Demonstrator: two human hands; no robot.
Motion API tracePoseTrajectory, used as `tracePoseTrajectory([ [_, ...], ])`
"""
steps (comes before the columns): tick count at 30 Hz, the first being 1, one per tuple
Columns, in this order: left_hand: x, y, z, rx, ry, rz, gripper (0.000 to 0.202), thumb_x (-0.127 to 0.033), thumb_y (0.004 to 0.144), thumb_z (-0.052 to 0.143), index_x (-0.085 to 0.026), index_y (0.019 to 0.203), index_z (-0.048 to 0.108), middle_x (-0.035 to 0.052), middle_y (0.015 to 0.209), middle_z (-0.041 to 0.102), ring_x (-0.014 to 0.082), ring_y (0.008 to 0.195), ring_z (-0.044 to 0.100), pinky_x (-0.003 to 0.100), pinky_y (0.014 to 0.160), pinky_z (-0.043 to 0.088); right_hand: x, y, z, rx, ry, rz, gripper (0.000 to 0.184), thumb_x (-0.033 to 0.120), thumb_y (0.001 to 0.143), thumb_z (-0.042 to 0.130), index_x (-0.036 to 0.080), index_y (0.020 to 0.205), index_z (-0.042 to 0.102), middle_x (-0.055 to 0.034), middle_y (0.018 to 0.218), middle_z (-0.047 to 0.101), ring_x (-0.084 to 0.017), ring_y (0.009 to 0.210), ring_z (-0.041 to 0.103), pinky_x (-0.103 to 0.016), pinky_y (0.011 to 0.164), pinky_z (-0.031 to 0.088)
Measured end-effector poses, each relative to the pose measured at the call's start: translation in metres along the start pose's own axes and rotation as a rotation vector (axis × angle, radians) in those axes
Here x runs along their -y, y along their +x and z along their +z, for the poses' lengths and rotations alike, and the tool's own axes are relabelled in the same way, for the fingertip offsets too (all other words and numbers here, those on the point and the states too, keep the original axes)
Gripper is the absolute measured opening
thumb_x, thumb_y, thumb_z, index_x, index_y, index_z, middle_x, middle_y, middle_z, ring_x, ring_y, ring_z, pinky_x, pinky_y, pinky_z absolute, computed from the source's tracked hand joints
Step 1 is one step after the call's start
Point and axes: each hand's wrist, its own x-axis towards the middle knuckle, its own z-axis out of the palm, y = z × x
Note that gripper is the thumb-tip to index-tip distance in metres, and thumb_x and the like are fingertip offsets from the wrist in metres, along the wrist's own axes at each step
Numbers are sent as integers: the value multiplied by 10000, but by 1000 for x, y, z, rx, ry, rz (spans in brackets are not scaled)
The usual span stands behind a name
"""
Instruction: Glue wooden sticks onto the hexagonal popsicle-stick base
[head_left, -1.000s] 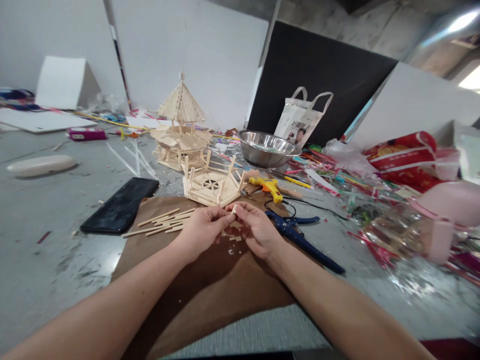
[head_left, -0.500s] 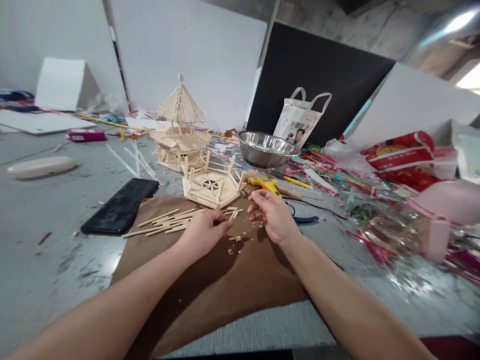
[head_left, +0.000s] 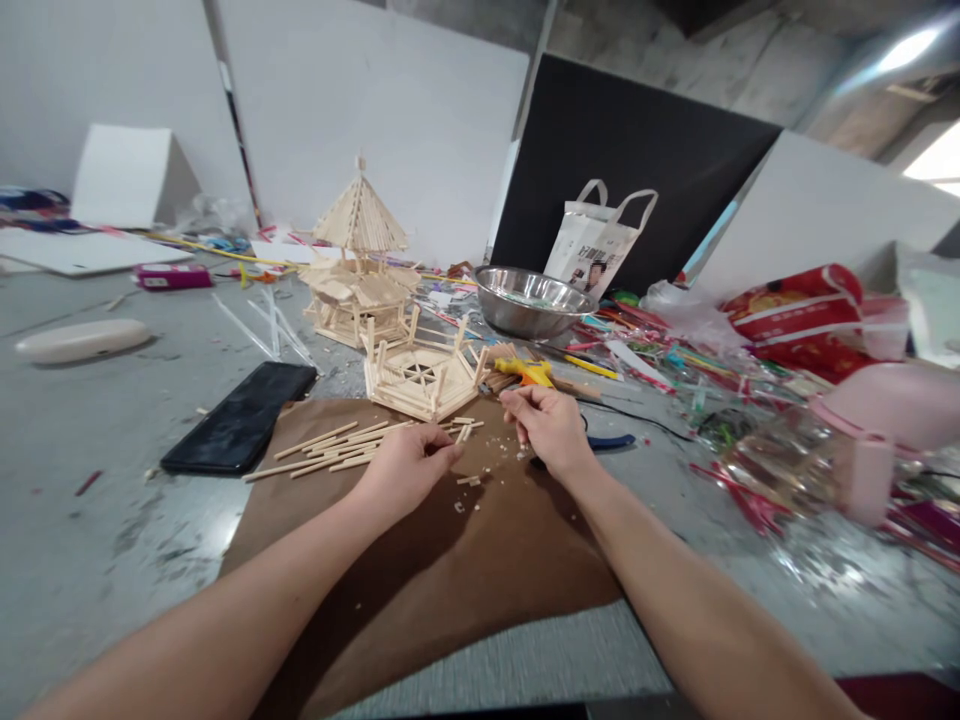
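Observation:
Over the brown board (head_left: 420, 590), my left hand (head_left: 409, 465) is closed, thumb and forefinger pinched at a short wooden stick (head_left: 464, 434). To its right, my right hand (head_left: 553, 428) has its fingers curled and their tips together; whatever they may hold is too small to make out. Beyond both hands is a six-sided frame of wooden sticks (head_left: 401, 390) with short upright posts. Several long wooden sticks (head_left: 330, 445) lie by my left hand, and cut bits (head_left: 469, 480) are scattered between the hands. A yellow glue gun (head_left: 525, 370) lies just behind my right hand.
A pavilion model of sticks (head_left: 361, 230) stands behind the frame. Left are a black phone (head_left: 240, 415) and a white oval case (head_left: 82, 338). A steel bowl (head_left: 532, 310), blue-handled tool (head_left: 611, 441), cable, pink-lidded jug (head_left: 885, 420) and plastic litter fill the right.
My right hand's fingers have drawn in, and its fingertips have dipped slightly. My left hand keeps its pinch in almost the same place. The view has shifted slightly.

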Motion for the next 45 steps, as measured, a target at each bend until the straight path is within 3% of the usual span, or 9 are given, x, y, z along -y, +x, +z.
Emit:
tracePoseTrajectory([
  [9, 5, 2, 3, -48, -28, -42, 277, -385, 667, 433, -162, 603, 586, -28, 513, 552, 93, 479, 451, 202, 482, 307, 3, -10, 9, 195, -378, -85, 424, 467, 728, 406, 137, 500, 545, 9, 440, 490, -73, 439, 431, -190, 437, 295],
  [15, 5, 1, 3, -66, 0, 3, 238, -356, 671, 454, -169, 633, 596, -18, 568, 585, 102, 532, 487, 198, 498, 319, 5, -19, 30, 348, -90, 38, 241, 351, 676, 518, 144, 764, 605, 25, 542, 534, -57, 429, 409, -185, 435, 318],
  [21, 6, -1, 4, -22, 56, 106, 200, -311, 696, 443, -181, 668, 593, -11, 626, 602, 104, 576, 511, 198, 531, 329, 7, -21, 35, 256, 210, 222, 141, 288, 651, 532, 154, 688, 508, 41, 528, 509, -52, 402, 431, -175, 395, 337],
  [26, 6, -2, 5, -1, 143, 162, 213, -298, 720, 415, -186, 673, 590, -8, 618, 594, 100, 565, 495, 195, 519, 304, 7, -20, 36, 302, 222, 269, 121, 266, 649, 526, 161, 679, 475, 38, 539, 518, -61, 403, 450, -174, 378, 332],
  [30, 6, -1, 0, -45, 175, 155, 264, -343, 731, 399, -177, 625, 573, -25, 546, 550, 84, 514, 453, 188, 486, 273, 2, -15, 29, 265, 3, 141, 132, 293, 685, 488, 161, 691, 497, 38, 530, 510, -63, 409, 427, -190, 415, 336],
  [33, 10, 2, -7, -157, 171, 84, 360, -415, 746, 351, -163, 584, 550, -32, 479, 488, 80, 473, 412, 189, 462, 256, -3, -9, 17, 191, -307, -52, 191, 328, 717, 456, 161, 690, 544, 16, 581, 546, -83, 501, 461, -207, 499, 345],
  [36, 16, 6, -13, -273, 134, 47, 375, -431, 751, 330, -161, 602, 545, -34, 483, 478, 81, 488, 427, 186, 478, 276, -7, -7, 10, 212, -569, -134, 213, 349, 736, 436, 187, 729, 574, 9, 628, 575, -103, 568, 484, -215, 530, 331],
  [45, 23, 11, -15, -356, 233, 52, 207, -328, 725, 394, -208, 795, 547, -14, 720, 586, 124, 647, 510, 217, 566, 350, -6, -15, 37, 351, -945, -316, 196, 297, 780, 389, 242, 884, 547, -8, 883, 576, -137, 847, 486, -218, 616, 331],
])
